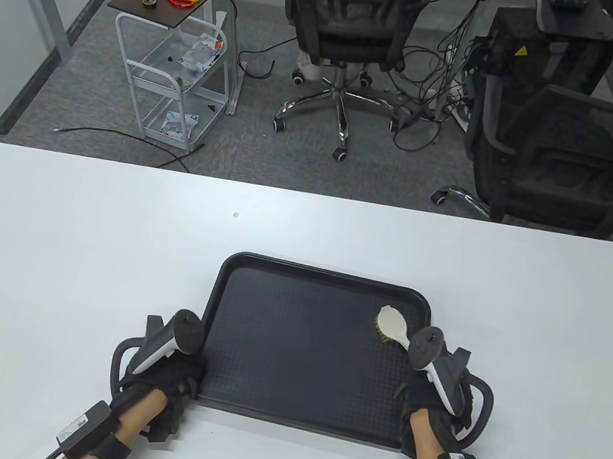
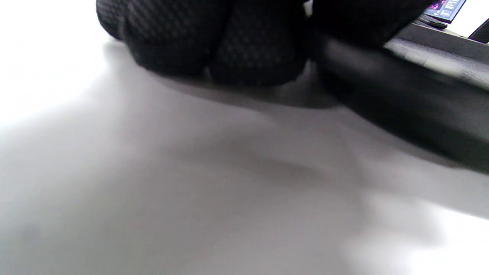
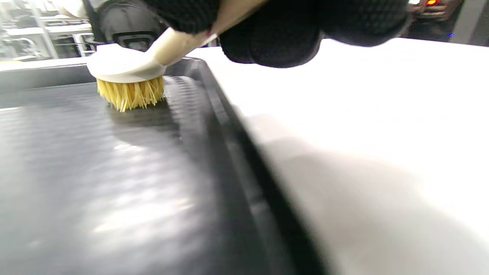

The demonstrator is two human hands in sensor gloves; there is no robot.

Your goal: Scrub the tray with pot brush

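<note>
- Our right hand (image 1: 433, 400) curls round the brush (image 1: 393, 326) handle, bristles down on the tray (image 1: 297, 357) floor near its far right corner.
- Our left hand (image 1: 168, 371) lies at the tray's near left rim, fingers curled against the edge.
- The tray rests flat on the white bench (image 1: 76, 238); two office chairs (image 1: 347, 19) stand beyond.

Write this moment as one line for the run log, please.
right hand: holds brush, bristles on tray near far right corner | left hand: holds tray's near left edge | scrub: underway
</note>
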